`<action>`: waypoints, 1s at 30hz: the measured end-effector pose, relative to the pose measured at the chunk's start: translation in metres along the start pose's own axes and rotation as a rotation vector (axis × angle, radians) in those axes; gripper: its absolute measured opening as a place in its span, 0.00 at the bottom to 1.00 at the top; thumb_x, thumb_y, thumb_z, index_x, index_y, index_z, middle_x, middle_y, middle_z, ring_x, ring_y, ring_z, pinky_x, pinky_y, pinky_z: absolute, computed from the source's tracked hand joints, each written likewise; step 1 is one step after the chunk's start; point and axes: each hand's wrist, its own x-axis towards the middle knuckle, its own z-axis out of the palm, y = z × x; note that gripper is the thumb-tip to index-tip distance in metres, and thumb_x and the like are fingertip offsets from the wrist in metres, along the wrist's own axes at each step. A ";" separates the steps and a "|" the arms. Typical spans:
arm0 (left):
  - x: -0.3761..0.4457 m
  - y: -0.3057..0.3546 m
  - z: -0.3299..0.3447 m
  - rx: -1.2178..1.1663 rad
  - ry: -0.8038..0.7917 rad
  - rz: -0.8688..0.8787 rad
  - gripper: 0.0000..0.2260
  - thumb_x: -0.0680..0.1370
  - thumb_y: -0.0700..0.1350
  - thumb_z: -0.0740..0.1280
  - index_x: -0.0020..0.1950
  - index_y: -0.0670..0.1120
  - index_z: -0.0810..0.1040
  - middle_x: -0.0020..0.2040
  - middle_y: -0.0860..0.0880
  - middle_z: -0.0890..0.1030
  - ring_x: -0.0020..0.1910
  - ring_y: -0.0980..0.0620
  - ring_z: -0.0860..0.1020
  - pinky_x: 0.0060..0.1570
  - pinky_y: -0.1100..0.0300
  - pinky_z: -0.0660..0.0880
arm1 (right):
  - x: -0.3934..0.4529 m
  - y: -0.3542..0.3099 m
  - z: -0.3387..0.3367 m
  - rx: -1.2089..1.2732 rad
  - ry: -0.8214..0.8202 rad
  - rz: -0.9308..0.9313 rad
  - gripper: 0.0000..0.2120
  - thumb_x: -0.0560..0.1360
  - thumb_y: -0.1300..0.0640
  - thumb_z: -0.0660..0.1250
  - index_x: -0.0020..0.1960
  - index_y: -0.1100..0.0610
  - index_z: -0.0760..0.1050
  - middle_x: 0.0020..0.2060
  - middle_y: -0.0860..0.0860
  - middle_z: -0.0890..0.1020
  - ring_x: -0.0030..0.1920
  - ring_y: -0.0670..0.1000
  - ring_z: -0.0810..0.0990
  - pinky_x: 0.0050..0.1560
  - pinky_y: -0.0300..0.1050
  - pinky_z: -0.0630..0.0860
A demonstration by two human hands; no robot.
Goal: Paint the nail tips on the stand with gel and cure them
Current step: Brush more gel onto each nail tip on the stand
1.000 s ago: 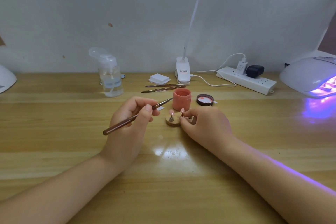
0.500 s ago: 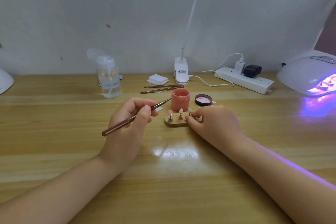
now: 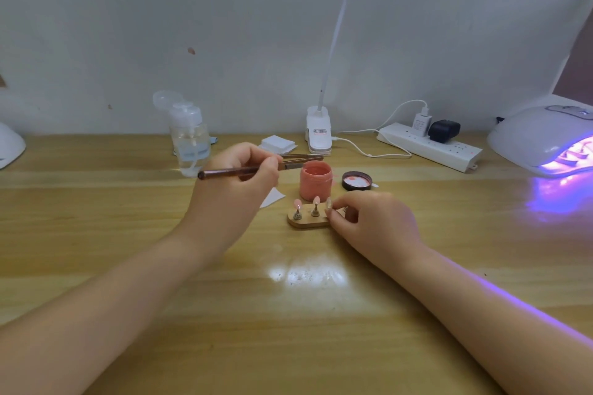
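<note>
Left hand [image 3: 237, 189]: grip pinching brush [image 3: 244, 170], bristle end reaching over gel jar [image 3: 315, 184]. Right hand [image 3: 369, 218]: grip pinching nail tip [image 3: 328, 203] on stand [image 3: 308, 221], sitting on worktop [image 3: 288, 314] just below jar.

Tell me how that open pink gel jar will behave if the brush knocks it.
The gel jar looks squat and wide, so it would probably slide rather than tip. It is small and likely light, so a nudge may shift it. Its lid lies beside it, so a tip-over could spill gel.
</note>
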 end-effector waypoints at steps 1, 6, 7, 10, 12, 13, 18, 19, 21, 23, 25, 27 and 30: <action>0.005 0.003 0.001 0.033 -0.010 -0.001 0.06 0.77 0.43 0.66 0.42 0.48 0.81 0.34 0.53 0.82 0.36 0.51 0.78 0.41 0.53 0.77 | 0.000 0.000 0.000 0.023 0.015 0.003 0.07 0.75 0.47 0.66 0.49 0.45 0.82 0.36 0.44 0.81 0.42 0.48 0.79 0.37 0.41 0.71; 0.046 0.015 0.014 0.260 -0.116 -0.080 0.04 0.73 0.44 0.68 0.39 0.49 0.81 0.34 0.53 0.83 0.37 0.54 0.79 0.37 0.59 0.74 | 0.000 0.000 0.001 0.164 0.054 0.031 0.04 0.71 0.49 0.71 0.44 0.46 0.83 0.33 0.42 0.81 0.36 0.44 0.77 0.38 0.41 0.73; 0.057 0.016 0.018 0.293 -0.156 -0.099 0.04 0.72 0.43 0.68 0.38 0.47 0.81 0.34 0.51 0.84 0.36 0.53 0.78 0.37 0.59 0.73 | 0.000 0.000 0.002 0.192 0.063 0.039 0.03 0.71 0.50 0.72 0.43 0.47 0.83 0.33 0.42 0.81 0.34 0.44 0.76 0.39 0.41 0.74; 0.085 0.019 0.031 0.387 -0.260 -0.145 0.10 0.70 0.43 0.66 0.42 0.36 0.81 0.36 0.43 0.81 0.36 0.51 0.73 0.38 0.56 0.69 | 0.000 0.001 0.001 0.264 0.083 0.057 0.02 0.70 0.52 0.73 0.42 0.49 0.83 0.32 0.42 0.81 0.31 0.43 0.74 0.40 0.44 0.76; 0.096 0.020 0.040 0.447 -0.286 -0.156 0.12 0.68 0.44 0.66 0.43 0.36 0.81 0.37 0.41 0.80 0.37 0.50 0.73 0.39 0.55 0.68 | -0.001 0.000 0.001 0.284 0.082 0.048 0.02 0.69 0.53 0.73 0.41 0.50 0.83 0.31 0.43 0.81 0.31 0.44 0.74 0.40 0.45 0.76; 0.099 0.021 0.044 0.476 -0.300 -0.156 0.10 0.68 0.44 0.66 0.40 0.38 0.81 0.36 0.43 0.79 0.37 0.50 0.73 0.39 0.55 0.68 | -0.001 0.000 0.002 0.285 0.081 0.042 0.02 0.69 0.53 0.72 0.41 0.50 0.83 0.31 0.43 0.81 0.31 0.45 0.74 0.40 0.46 0.76; 0.101 0.024 0.060 0.613 -0.346 -0.175 0.12 0.70 0.44 0.66 0.30 0.47 0.67 0.27 0.52 0.68 0.27 0.52 0.66 0.28 0.61 0.60 | 0.000 0.001 0.004 0.264 0.082 0.022 0.03 0.70 0.52 0.71 0.41 0.51 0.82 0.31 0.44 0.80 0.32 0.45 0.73 0.38 0.46 0.75; 0.101 0.022 0.062 0.625 -0.353 -0.175 0.13 0.71 0.44 0.67 0.29 0.48 0.65 0.26 0.53 0.67 0.26 0.53 0.66 0.26 0.62 0.59 | 0.000 0.001 0.004 0.267 0.084 0.020 0.03 0.70 0.51 0.71 0.41 0.51 0.82 0.31 0.44 0.80 0.32 0.45 0.74 0.38 0.46 0.75; 0.099 0.018 0.067 0.650 -0.373 -0.176 0.13 0.73 0.44 0.67 0.31 0.48 0.67 0.27 0.52 0.68 0.26 0.53 0.67 0.26 0.61 0.59 | 0.000 0.001 0.005 0.271 0.084 0.015 0.03 0.71 0.51 0.71 0.41 0.50 0.82 0.30 0.43 0.80 0.32 0.46 0.74 0.38 0.46 0.76; 0.098 0.014 0.069 0.651 -0.391 -0.184 0.12 0.73 0.44 0.67 0.32 0.47 0.69 0.28 0.52 0.69 0.28 0.54 0.68 0.27 0.61 0.60 | -0.001 0.000 0.005 0.269 0.081 0.008 0.03 0.71 0.51 0.71 0.41 0.50 0.81 0.30 0.43 0.79 0.33 0.47 0.75 0.39 0.46 0.76; 0.098 0.013 0.068 0.625 -0.384 -0.207 0.12 0.73 0.43 0.67 0.31 0.46 0.69 0.27 0.51 0.69 0.27 0.53 0.67 0.27 0.61 0.60 | -0.002 -0.001 0.005 0.269 0.083 0.000 0.03 0.71 0.51 0.71 0.41 0.50 0.81 0.30 0.43 0.78 0.33 0.46 0.74 0.39 0.46 0.76; 0.100 0.013 0.063 0.570 -0.332 -0.227 0.09 0.72 0.42 0.67 0.33 0.44 0.73 0.29 0.50 0.72 0.29 0.50 0.69 0.31 0.61 0.64 | -0.002 -0.001 0.004 0.280 0.096 -0.014 0.03 0.70 0.52 0.72 0.41 0.51 0.81 0.30 0.43 0.78 0.32 0.46 0.74 0.39 0.46 0.76; 0.106 0.010 0.051 0.414 -0.183 -0.278 0.08 0.72 0.43 0.66 0.38 0.41 0.82 0.33 0.52 0.83 0.36 0.50 0.77 0.40 0.56 0.74 | -0.003 -0.002 0.003 0.313 0.126 -0.047 0.02 0.69 0.55 0.72 0.40 0.52 0.80 0.30 0.42 0.79 0.30 0.45 0.74 0.38 0.47 0.76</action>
